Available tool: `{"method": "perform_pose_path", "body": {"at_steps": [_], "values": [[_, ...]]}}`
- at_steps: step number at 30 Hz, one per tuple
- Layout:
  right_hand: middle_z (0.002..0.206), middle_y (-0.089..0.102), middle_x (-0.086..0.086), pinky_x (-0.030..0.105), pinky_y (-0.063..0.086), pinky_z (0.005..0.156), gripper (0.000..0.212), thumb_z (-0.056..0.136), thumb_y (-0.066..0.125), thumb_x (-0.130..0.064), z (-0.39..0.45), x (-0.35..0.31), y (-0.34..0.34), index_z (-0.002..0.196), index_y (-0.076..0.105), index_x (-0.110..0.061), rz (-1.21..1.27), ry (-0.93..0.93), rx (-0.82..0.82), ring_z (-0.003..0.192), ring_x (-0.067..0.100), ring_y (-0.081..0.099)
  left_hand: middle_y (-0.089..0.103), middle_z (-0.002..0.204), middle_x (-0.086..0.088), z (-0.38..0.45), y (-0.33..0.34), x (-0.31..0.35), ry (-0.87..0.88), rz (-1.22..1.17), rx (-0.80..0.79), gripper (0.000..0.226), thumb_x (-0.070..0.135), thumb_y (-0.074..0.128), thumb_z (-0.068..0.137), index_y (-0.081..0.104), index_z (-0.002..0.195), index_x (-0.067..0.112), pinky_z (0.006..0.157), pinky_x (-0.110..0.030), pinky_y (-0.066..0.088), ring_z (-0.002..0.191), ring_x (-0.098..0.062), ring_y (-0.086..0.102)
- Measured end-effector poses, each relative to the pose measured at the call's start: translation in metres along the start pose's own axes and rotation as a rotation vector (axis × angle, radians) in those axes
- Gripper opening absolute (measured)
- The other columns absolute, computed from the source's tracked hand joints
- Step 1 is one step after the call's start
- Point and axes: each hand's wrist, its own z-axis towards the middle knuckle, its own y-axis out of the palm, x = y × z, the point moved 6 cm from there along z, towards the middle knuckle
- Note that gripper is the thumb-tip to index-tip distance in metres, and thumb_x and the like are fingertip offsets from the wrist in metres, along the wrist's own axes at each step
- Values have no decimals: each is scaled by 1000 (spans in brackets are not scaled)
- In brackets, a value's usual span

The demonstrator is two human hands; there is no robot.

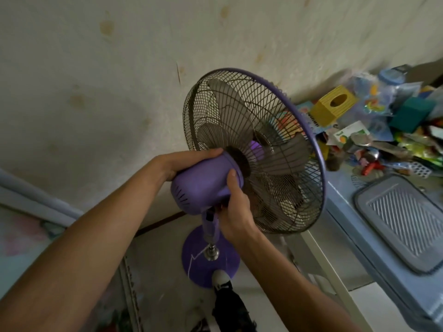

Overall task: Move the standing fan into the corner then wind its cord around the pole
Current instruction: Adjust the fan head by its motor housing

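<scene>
Stained cream wallpaper [96,68] meets a pale floor [163,248] at a dark skirting strip, and close to that wall stands the purple standing fan with a dark wire cage [254,149], its round purple base [227,264] planted on the floor beside a blue-grey counter [340,212] heaped with packets, a yellow tissue box [332,105] and a ribbed grey tray [402,224].

A person steadies the fan from above and behind. The left hand [182,161] wraps over the top of the purple motor housing [203,185], fingers curled toward the cage; the right hand [233,209] clasps the housing's underside near the neck joint, thumb pressed up against the purple shell. Gripping the heavy head on both sides likely gives control of the top-heavy fan while it is walked or nudged toward the wall, and keeps fingers outside the cage.

Below, the purple-and-chrome pole [211,238] rises from the base, and a thin white cord [191,262] trails loosely across the base, not wound on anything. A foot in a white-toed sock [221,279] rests at the base's near edge, perhaps bracing it.

Judging by this, positioning is nearly complete, while the winding has yet to begin.
</scene>
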Motion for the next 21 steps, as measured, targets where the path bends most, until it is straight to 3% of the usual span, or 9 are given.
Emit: {"method": "perform_pose_path", "body": {"at_steps": [3, 7, 10, 13, 16, 21], "values": [[131, 67, 11, 34, 62, 62, 71, 94, 69, -45, 5, 0, 0, 150, 40, -13, -8, -16, -10, 106, 25, 72, 77, 110, -13, -1, 1, -4, -10, -52, -22, 62, 72, 77, 63, 82, 96, 21, 75, -33, 62, 99, -27, 75], [140, 62, 14, 42, 61, 76, 79, 92, 71, -44, 13, 6, -13, 155, 35, -11, -14, -20, 43, 116, 31, 68, 75, 116, -9, 1, 1, -19, -27, 28, 66, 69, 75, 68, 72, 75, 112, 18, 98, -42, 55, 108, -30, 71], [152, 50, 18, 47, 61, 81, 85, 92, 71, -43, 13, 20, -14, 160, 27, -14, 5, 22, 74, 126, 38, 61, 76, 108, -7, 4, 0, -31, -38, 99, 205, 66, 75, 68, 70, 74, 106, 20, 82, -35, 58, 95, -26, 73], [157, 43, 20, 59, 54, 99, 92, 94, 70, -39, 20, 23, -11, 163, 14, -14, 86, -18, 73, 127, 40, 60, 80, 101, -6, 10, 1, -32, 83, -15, 259, 52, 62, 77, 72, 77, 99, 18, 74, -31, 61, 85, -19, 77], [157, 43, 21, 61, 48, 106, 93, 95, 70, -36, 27, 19, -12, 163, 11, -14, 93, 7, 32, 129, 41, 58, 81, 91, 0, 11, -2, -34, 100, 11, 288, 52, 66, 77, 67, 78, 95, 21, 64, -26, 60, 81, -17, 78], [146, 53, 23, 57, 51, 104, 85, 94, 72, -36, 25, 13, -19, 158, 24, -7, -21, 21, 13, 124, 39, 62, 79, 102, -7, 8, -2, -38, 66, -43, 171, 57, 65, 73, 73, 77, 103, 16, 68, -27, 60, 92, -23, 76]]}}
